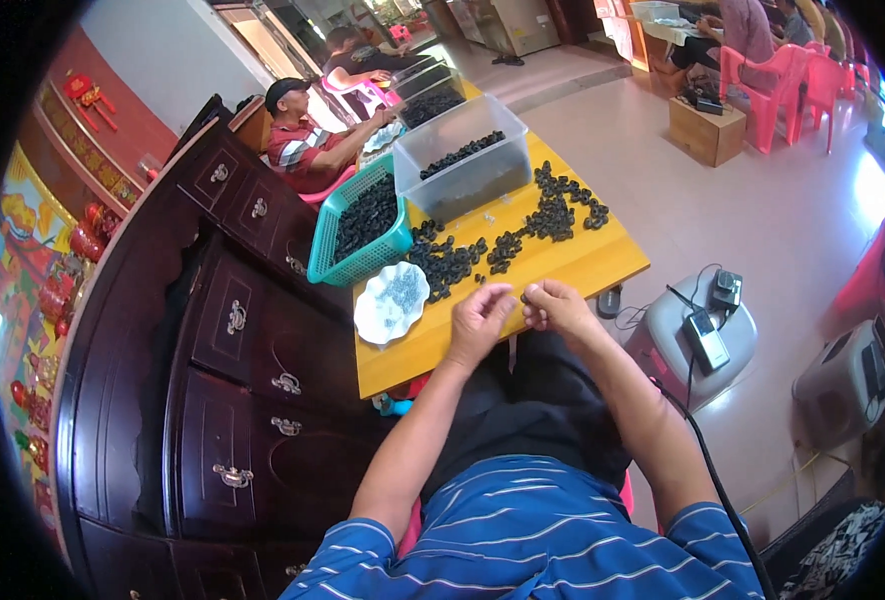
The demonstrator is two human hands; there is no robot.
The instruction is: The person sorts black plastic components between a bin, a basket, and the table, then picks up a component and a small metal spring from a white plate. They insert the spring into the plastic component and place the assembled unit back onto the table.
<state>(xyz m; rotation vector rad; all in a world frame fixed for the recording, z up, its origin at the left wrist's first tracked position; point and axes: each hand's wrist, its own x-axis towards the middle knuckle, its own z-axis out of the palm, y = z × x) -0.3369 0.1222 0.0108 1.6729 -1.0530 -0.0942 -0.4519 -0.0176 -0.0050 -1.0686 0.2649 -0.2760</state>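
My left hand [481, 320] and my right hand [555, 305] are close together at the near edge of a yellow table [603, 262], fingertips almost touching. Each seems to pinch a small dark part, too small to make out. Just beyond them lie several small black ring-like parts [455, 258] in loose heaps. A white scalloped plate [375, 322] holding tiny grey pieces sits left of my left hand.
A teal basket [335, 255] full of black parts and a clear plastic bin [463, 185] stand further back. A dark wooden cabinet [233, 350] runs along the left. Other people sit at the far end. A grey stool [663, 345] with devices stands at the right.
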